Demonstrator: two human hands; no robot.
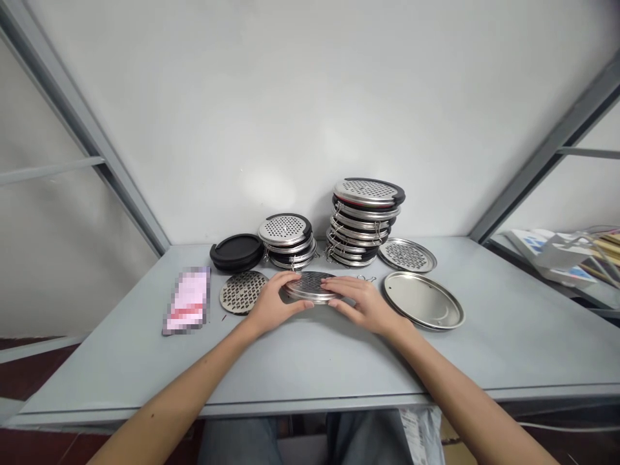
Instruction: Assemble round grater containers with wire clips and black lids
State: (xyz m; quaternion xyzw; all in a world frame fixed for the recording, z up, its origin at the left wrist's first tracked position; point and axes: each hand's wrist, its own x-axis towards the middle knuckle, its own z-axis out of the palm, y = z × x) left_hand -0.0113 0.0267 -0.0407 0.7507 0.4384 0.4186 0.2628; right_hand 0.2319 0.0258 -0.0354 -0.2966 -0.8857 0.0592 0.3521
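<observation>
**Jointly clasped: round perforated metal grater disc (311, 285)**

Left hand (272, 300) and right hand (362, 301), apart, grip its sides (thumbs at the front rim) below frame centre; a tall stack of clipped grater discs (362, 226) stands right of centre.

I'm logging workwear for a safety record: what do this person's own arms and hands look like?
The left hand and right hand are ungloved, with no rings showing on the fingers. The left forearm and right forearm are bare, with no sleeve, watch or bracelet in view.
</observation>
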